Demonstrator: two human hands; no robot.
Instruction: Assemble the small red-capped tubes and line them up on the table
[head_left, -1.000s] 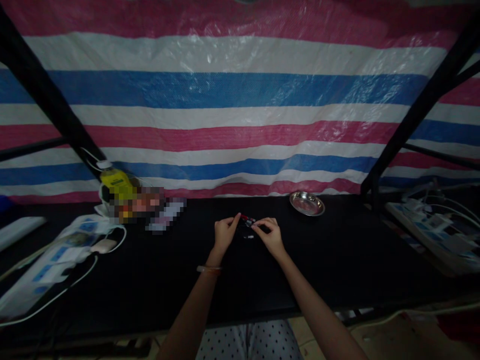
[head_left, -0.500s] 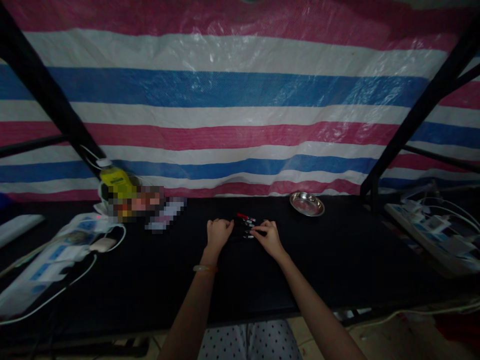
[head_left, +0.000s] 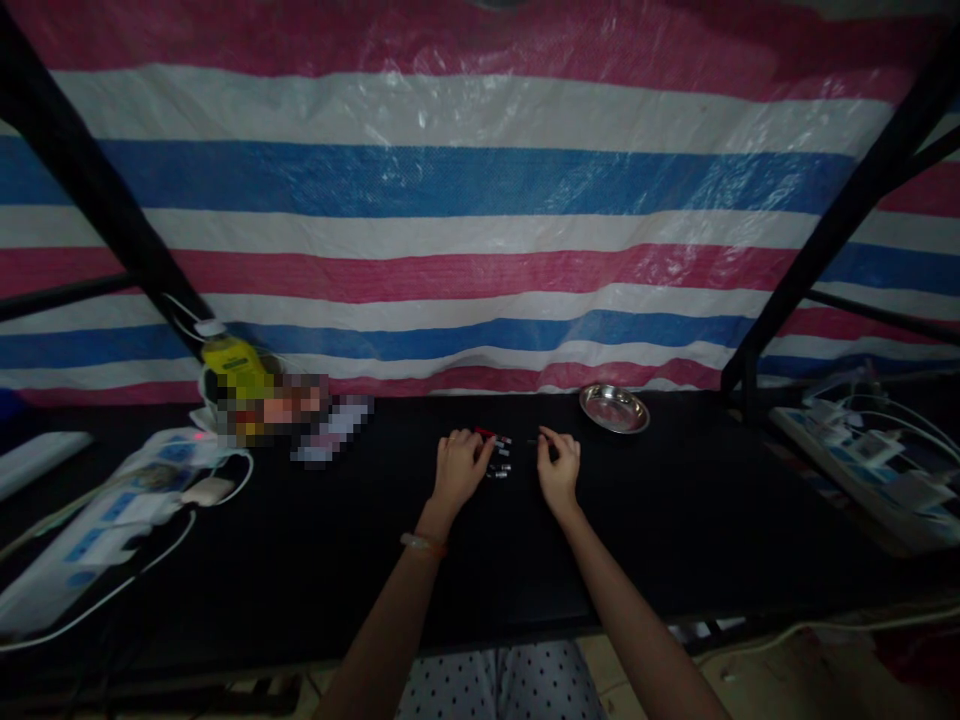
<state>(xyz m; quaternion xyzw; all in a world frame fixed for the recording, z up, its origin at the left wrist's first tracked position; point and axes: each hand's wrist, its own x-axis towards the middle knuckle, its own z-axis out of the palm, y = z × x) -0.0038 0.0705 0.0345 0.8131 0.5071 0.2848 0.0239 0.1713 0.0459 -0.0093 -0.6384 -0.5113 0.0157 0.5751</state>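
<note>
In the middle of the black table lies a small group of thin pen-like pieces. One is red; others show pale or silvery ends and seem dark along the rest. My left hand, with a bracelet at its wrist, curls over their left side, thumb close to the red piece; what it grips is hidden. A short way to the right, my right hand has thumb and index finger drawn together. Close to those fingertips is a faint dark sliver, too small to name.
A shiny metal dish stands behind and right of my hands. At the left are a yellow bottle, a blurred packet and a power strip with cords. Plugged chargers sit far right. Striped sheeting hangs behind.
My right hand has moved right, away from the pen-like pieces. My left hand has shifted right and now covers part of the pieces' left side.
</note>
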